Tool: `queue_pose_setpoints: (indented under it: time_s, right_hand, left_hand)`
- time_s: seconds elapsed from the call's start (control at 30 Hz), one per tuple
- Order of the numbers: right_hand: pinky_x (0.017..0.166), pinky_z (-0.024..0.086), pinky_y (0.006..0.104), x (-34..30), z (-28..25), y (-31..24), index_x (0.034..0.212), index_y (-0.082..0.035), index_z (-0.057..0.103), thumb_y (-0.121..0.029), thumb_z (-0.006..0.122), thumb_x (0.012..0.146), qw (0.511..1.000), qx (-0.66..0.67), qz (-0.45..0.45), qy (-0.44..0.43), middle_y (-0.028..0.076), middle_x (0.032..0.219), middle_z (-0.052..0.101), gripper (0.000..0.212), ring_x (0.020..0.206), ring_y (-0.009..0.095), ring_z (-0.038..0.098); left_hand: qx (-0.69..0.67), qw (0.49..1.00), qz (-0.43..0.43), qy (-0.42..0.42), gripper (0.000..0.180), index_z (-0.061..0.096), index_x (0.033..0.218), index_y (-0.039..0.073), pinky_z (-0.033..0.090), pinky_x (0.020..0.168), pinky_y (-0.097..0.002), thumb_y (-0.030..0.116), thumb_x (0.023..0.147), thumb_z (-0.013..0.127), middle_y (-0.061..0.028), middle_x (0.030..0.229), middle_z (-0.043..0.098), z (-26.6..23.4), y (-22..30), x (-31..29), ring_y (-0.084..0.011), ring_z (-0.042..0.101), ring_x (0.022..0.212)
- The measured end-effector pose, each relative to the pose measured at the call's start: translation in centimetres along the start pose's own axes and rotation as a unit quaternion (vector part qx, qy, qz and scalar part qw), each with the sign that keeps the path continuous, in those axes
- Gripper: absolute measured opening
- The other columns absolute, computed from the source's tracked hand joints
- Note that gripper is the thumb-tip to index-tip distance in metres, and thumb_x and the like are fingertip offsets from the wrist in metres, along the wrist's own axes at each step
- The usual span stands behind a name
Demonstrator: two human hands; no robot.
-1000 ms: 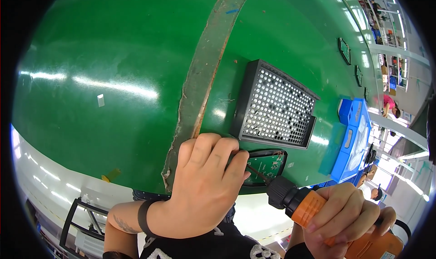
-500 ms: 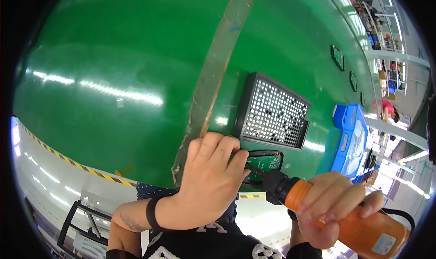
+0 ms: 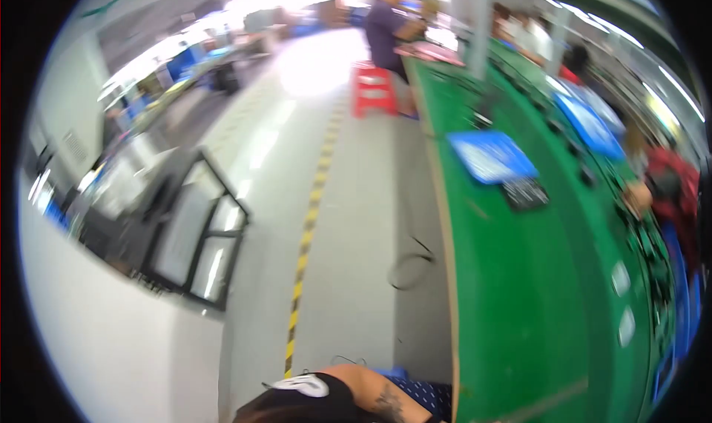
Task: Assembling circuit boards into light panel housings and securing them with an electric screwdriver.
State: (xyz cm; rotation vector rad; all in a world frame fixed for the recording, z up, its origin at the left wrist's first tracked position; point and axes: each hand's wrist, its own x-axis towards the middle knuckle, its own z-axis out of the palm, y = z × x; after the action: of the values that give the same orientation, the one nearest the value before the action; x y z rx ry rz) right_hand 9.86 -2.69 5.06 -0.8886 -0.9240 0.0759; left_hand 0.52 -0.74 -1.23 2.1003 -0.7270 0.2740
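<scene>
The person's left hand and right hand are both out of sight, so I cannot tell whether either is open, closed or gripping something. What shows of the person, at six o'clock, is a bare tattooed arm point(image 3: 387, 399) coming out of a black sleeve with a white patch point(image 3: 304, 384) — it slants toward five o'clock and runs off below.

Nearest to that arm is the long green-topped worktable point(image 3: 512, 297), which fills the side from one round to five o'clock. Its long axis runs away from the person, from five up toward one, and its pale edge point(image 3: 448, 245) on the aisle side looks bowed.

On it, between two and three o'clock, lies a flat blue tray point(image 3: 489, 156) with something pale and shiny inside, its long axis pointing from ten toward four. At the tray's lower corner sits a small dark rectangular block point(image 3: 525, 193), set roughly crosswise — the blur hides whether the two touch.

Yellow-and-black striped tape point(image 3: 309, 230) runs along the grey floor from seven up to twelve, and a thin black cable point(image 3: 430, 259) curls at five. At twelve, someone in a dark shirt point(image 3: 383, 34) is beside a red plastic stool point(image 3: 375, 89).
</scene>
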Motion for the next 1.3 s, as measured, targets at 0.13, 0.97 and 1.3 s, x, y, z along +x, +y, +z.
queue_pose_setpoints:
  time_s: [0.13,0.97,1.3]
  right_hand:
    - [0.060,0.048,0.0330,3.0,2.6,3.7,0.113,-0.011,0.037,-0.010,0.061,0.080,0.990,0.059,-0.036,-0.124,0.005,0.087,0.049,0.041,0.073,0.019,0.054]
    - [0.071,0.047,0.0367,6.3,-4.1,13.0,0.117,-0.009,0.043,-0.021,0.060,0.080,0.858,-0.210,-0.166,-0.439,0.010,0.101,0.051,0.041,0.086,0.022,0.055]
    - [0.075,0.046,0.0382,8.3,-7.8,14.8,0.118,-0.009,0.046,-0.026,0.059,0.081,0.750,-0.340,-0.232,-0.517,0.013,0.106,0.052,0.043,0.091,0.024,0.055]
  left_hand:
    - [-0.040,0.998,-0.037,-0.022,0.035,0.058,0.070,0.002,0.037,0.066,-0.0475,0.035,0.078,0.050,-0.0209,0.079,0.055,-0.9,1.9,0.2,-0.0360,0.050,0.076]
    - [0.097,0.978,0.130,0.130,0.029,0.050,0.114,-0.006,0.040,0.085,-0.0539,0.010,0.093,0.038,-0.0323,0.115,0.046,11.7,-5.7,-1.0,-0.0415,0.051,0.098]
    - [0.061,0.967,0.155,0.194,0.028,0.051,0.113,-0.007,0.039,0.088,-0.0566,0.006,0.090,0.042,-0.0350,0.111,0.048,14.4,-5.5,-1.7,-0.0459,0.051,0.098]
